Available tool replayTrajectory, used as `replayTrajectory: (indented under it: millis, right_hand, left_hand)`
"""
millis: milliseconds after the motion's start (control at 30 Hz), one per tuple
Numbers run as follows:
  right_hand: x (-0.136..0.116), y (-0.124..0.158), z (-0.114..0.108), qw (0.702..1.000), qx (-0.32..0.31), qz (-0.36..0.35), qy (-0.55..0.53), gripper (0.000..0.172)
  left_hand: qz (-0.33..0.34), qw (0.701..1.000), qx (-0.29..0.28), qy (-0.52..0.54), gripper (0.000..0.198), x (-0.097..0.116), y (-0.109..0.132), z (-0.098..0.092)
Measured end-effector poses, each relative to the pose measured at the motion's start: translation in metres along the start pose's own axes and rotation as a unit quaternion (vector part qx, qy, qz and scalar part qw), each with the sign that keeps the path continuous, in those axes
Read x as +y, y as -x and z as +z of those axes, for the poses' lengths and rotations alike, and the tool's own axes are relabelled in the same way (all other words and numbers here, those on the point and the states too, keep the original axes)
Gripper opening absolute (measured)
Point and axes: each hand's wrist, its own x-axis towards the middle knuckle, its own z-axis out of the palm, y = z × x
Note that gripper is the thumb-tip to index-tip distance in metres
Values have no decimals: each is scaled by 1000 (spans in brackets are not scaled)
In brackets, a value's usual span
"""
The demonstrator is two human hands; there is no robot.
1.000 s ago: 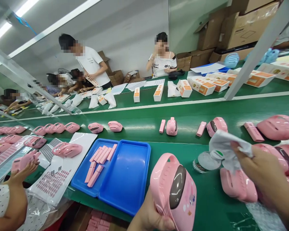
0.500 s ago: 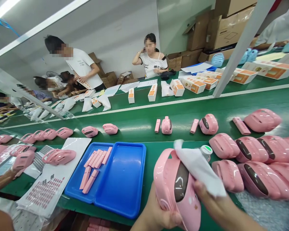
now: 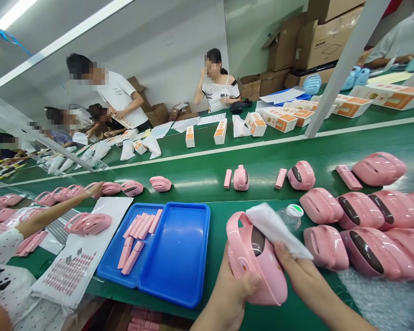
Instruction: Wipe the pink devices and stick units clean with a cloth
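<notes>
Left hand (image 3: 232,289) curled around the lower left of a pink plastic case (image 3: 265,280), thumb pressed on its face. Right hand (image 3: 298,271) at the case's right side, fingertips (image 3: 279,250) pinching a white cloth (image 3: 279,225) against the upper face, just beside a dark oval window (image 3: 258,240).

Case held in both hands above the green tabletop (image 3: 217,230). Long axis tilted, running from the loop handle (image 3: 235,225) at upper left to the rounded end at lower right. Loop lies nearer the left hand; cloth and window nearer the right.

Right of the hands: a clear bottle with a white and green cap (image 3: 291,217), just past the cloth, then rows of similar pink cases (image 3: 320,205), with bubble wrap (image 3: 376,299) below them. Left of the hands: a blue two-compartment tray (image 3: 189,204), pink sticks (image 3: 138,234) in its left compartment. Beyond it, a co-worker's bare arm (image 3: 55,211) reaches toward more cases.

Writing: bottle label and orange-printed white boxes (image 3: 221,132) unreadable; no brand legible.
</notes>
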Motion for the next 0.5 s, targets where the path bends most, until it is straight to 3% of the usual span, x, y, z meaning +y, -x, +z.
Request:
replayTrajectory:
  millis: [67, 167, 300, 500]
  right_hand:
    - [8, 3, 3, 993, 82, 74, -40, 41]
    - [18, 3, 2, 986, 128, 94, -56, 33]
    - [17, -4, -7, 986, 103, 115, -55, 22]
    - [-18, 0, -14, 996, 55, 57, -28, 36]
  left_hand:
    - [-19, 999, -24, 23, 94, 0, 3, -2]
    - [-93, 995, -47, 7, 83, 3, 6, -9]
    - [-160, 983, -50, -79, 84, 5, 8, -19]
    - [-167, 984, -4, -69, 81, -5, 9, -16]
